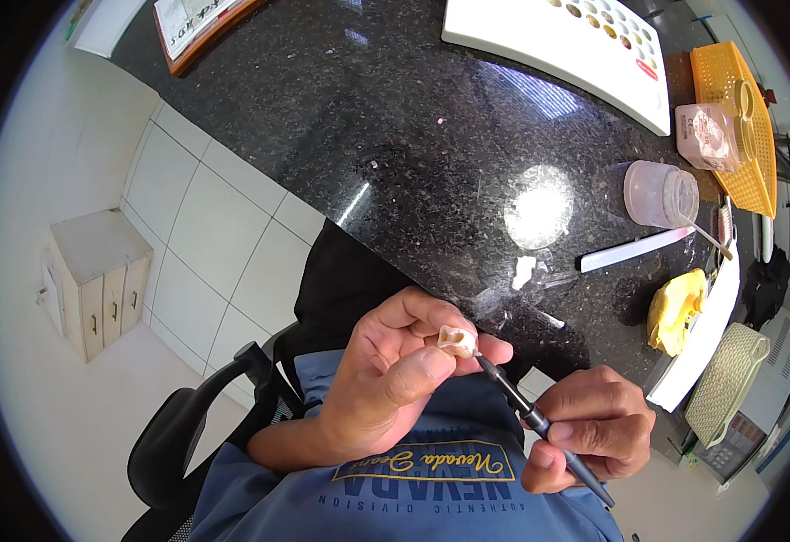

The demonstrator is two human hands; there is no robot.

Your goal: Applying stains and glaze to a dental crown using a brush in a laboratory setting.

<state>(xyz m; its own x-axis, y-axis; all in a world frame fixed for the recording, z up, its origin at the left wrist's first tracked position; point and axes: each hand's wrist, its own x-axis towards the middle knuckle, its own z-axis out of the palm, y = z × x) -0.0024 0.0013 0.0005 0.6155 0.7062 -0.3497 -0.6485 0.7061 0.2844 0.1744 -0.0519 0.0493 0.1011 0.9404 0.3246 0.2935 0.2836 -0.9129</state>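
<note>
Up-left along the black tool the right hand grips, the left hand pinches a whitish piece.

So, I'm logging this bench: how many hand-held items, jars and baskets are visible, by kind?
Hand-held items: 2 (off-white piece, black pen-shaped tool)
Jars: 2 (pinkish jar, clear jar)
Baskets: 2 (yellow basket, cream basket)
Total: 6

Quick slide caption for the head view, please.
Left hand pinches a small whitish piece while the right hand points a dark pen-like tool at it, beside a black speckled table.
</note>
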